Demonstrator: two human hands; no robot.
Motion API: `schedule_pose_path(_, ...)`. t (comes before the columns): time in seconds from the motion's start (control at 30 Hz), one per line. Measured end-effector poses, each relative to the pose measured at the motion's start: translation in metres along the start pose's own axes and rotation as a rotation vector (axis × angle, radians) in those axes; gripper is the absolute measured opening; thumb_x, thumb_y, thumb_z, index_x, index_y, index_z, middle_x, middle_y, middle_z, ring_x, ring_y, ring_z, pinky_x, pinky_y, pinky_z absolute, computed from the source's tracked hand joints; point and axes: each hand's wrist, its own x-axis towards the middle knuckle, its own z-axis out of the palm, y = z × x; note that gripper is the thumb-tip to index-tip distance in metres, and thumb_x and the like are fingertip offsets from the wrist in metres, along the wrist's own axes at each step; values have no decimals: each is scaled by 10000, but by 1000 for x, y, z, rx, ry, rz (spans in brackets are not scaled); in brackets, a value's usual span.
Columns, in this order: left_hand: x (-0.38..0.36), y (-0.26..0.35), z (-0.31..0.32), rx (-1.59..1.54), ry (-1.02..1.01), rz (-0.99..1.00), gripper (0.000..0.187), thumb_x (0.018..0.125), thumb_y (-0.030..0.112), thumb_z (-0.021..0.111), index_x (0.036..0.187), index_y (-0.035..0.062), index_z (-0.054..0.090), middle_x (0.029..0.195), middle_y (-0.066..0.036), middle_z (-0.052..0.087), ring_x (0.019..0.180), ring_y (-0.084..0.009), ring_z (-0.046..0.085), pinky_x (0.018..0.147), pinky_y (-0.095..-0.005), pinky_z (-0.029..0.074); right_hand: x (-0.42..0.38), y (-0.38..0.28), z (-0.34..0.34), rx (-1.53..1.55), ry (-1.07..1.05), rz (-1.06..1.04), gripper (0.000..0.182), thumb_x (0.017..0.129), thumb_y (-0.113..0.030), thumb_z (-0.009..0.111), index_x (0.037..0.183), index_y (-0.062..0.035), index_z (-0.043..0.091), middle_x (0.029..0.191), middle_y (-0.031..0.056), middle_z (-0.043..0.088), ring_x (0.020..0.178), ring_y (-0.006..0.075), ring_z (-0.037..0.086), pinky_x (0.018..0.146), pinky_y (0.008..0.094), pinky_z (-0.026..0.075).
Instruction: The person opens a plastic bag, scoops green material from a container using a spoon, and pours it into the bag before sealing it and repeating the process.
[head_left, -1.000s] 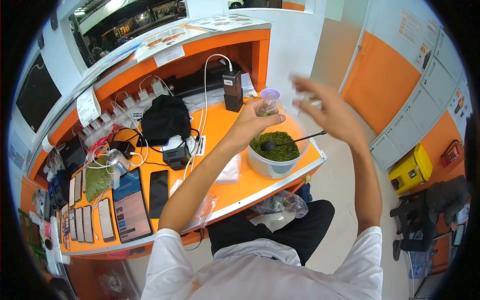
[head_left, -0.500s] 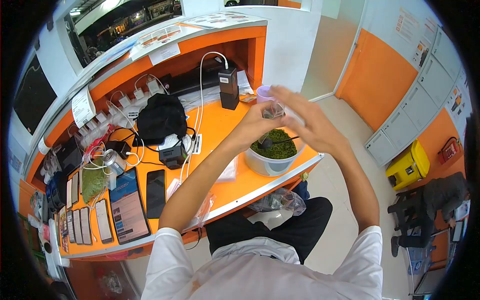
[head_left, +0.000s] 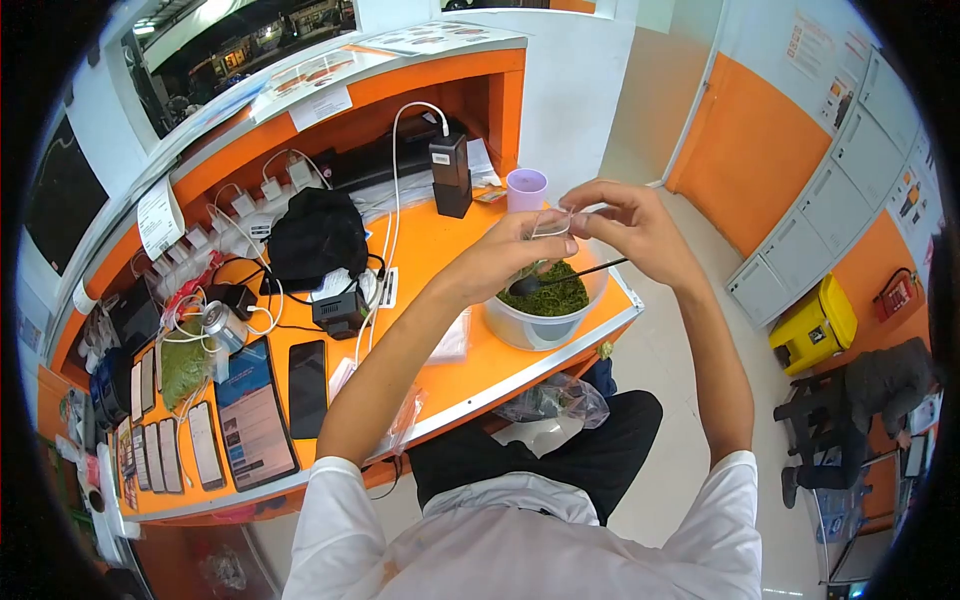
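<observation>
My left hand [head_left: 508, 252] is closed around a small clear plastic bag [head_left: 549, 229], held above a round translucent tub. Its thumb and fingers grip the bag's side. My right hand [head_left: 632, 228] pinches the bag's upper edge from the other side, fingers bent. Below them, the tub [head_left: 535, 332] holds a heap of finely shredded green leaf [head_left: 562, 298]. A black scoop [head_left: 525, 286] lies on the heap, its thin handle pointing right under my right hand. Just behind the hands stands a light purple cup [head_left: 526, 188]. Anything inside the bag is hard to make out.
On the orange desk lie several phones [head_left: 207, 445], a tablet [head_left: 257, 420], a can [head_left: 222, 325], a black cloth bag [head_left: 320, 235] and loose cables. A black box [head_left: 451, 175] stands behind. Clear plastic packets [head_left: 452, 338] lie left of the tub. A person [head_left: 880, 400] is at far right.
My right hand has lowered from blurred, outstretched fingers over the bag to a pinch on its edge. The bag's mouth shows more plainly, and the purple cup is now uncovered.
</observation>
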Motion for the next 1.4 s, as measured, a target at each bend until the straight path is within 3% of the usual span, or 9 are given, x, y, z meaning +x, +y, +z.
schedule_pose_path(0.13,-5,4,7,-94,-162,51,370,992,170,684,1317,18,592,1156,-72,678,1107,-177,667,969,-319,523,-2,2,0,191,-6,104,139,935,-94,739,996,31,746,892,52,729,856,125,665,826,321,548)
schedule_pose_path(0.23,-13,14,25,83,-84,137,363,1005,226,702,1263,-25,656,1209,-93,709,1120,-175,683,991,-322,538,-4,-5,-5,150,43,70,120,938,-103,727,958,14,745,835,41,713,802,101,640,791,295,529)
schedule_pose_path(0.37,-23,15,24,-73,-86,19,383,1037,219,672,1326,-29,638,1296,-126,699,1211,-204,674,1064,-347,523,-12,-18,-17,41,138,61,130,938,-116,729,930,13,739,846,42,713,801,91,629,778,276,520)
schedule_pose_path(0.47,-26,15,28,-4,-71,84,399,1053,206,653,1369,-34,614,1282,-132,700,1214,-212,672,1052,-358,531,-21,-28,-11,88,163,29,150,950,-133,720,920,13,723,846,39,704,793,83,617,757,257,508)
schedule_pose_path(0.73,-29,22,45,146,336,435,312,1027,222,702,1237,-6,667,1157,-137,758,1070,-209,741,894,-337,571,-43,-42,-7,50,181,43,165,965,-141,712,925,19,700,829,24,674,777,79,602,725,255,501)
schedule_pose_path(0.93,-30,26,62,106,338,425,182,1017,102,700,1131,-39,698,1011,-120,774,967,-165,744,901,-313,585,-56,-40,-5,88,209,-2,158,969,-135,706,931,19,705,823,36,682,768,95,604,730,271,503)
schedule_pose_path(1.17,-31,24,73,165,352,424,212,1018,178,718,1113,-12,717,1016,-127,781,950,-172,750,823,-292,565,-69,-43,-9,51,231,-11,150,958,-135,719,935,13,713,837,53,704,776,111,615,747,301,500)
schedule_pose_path(1.23,-33,27,79,151,370,416,161,1015,84,698,1099,-53,709,998,-122,774,957,-156,743,865,-298,596,-73,-47,-11,40,194,21,105,952,-97,726,963,3,694,894,18,673,882,99,623,828,283,502)
schedule_pose_path(1.4,-31,23,94,182,333,496,139,1008,67,703,1071,-56,711,956,-94,763,911,-135,728,828,-285,589,-78,-51,-3,-5,213,-82,122,920,-104,751,938,13,722,861,45,688,807,119,605,753,295,476)
